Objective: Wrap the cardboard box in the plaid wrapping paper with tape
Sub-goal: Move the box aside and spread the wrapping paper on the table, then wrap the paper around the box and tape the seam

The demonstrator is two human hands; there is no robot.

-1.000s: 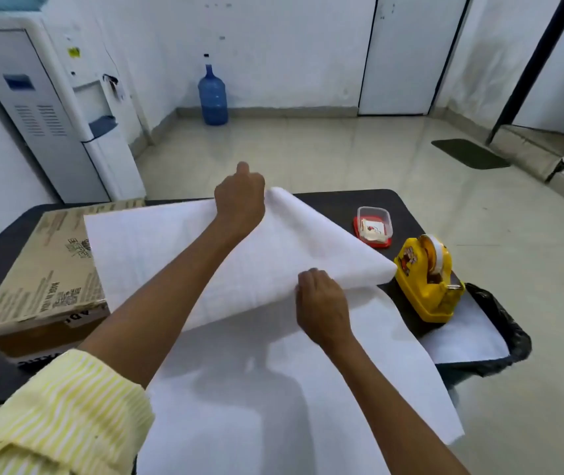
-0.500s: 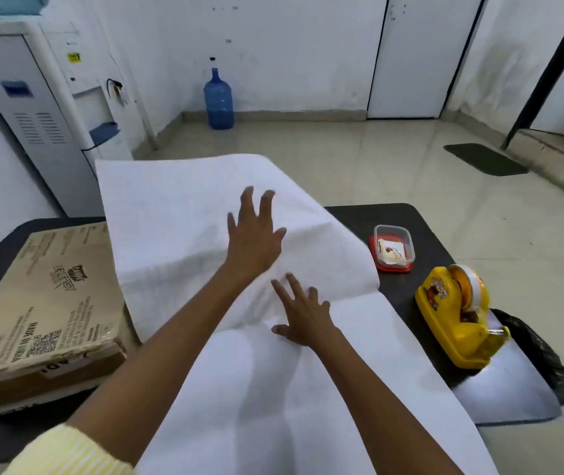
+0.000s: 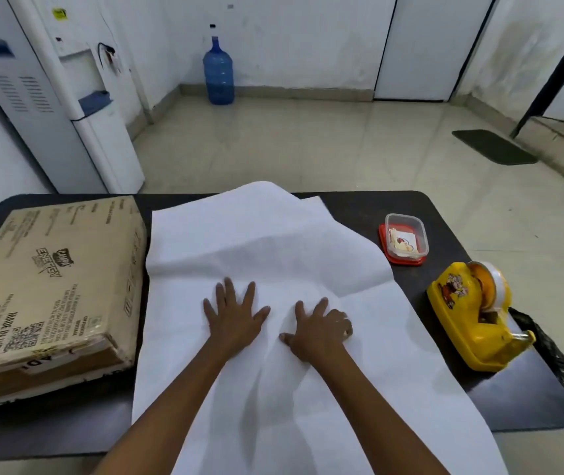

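Observation:
The wrapping paper (image 3: 273,241) lies white side up across the middle of the dark table (image 3: 369,207), its near end hanging over the front edge. My left hand (image 3: 234,313) presses flat on it with fingers spread. My right hand (image 3: 320,329) rests on the paper beside it, fingers slightly bent. A flat cardboard box (image 3: 47,286) lies on the table to the left, touching the paper's edge. The yellow tape dispenser (image 3: 475,313) stands to the right of the paper.
A small clear container with a red lid (image 3: 405,240) sits at the table's far right. A black bag (image 3: 547,347) hangs off the right edge. A water dispenser (image 3: 61,94) stands beyond the table at left, and a blue bottle (image 3: 218,72) by the far wall.
The raised far half of the paper has come down and now lies spread on the table. Both hands slid back toward me and flattened on the sheet.

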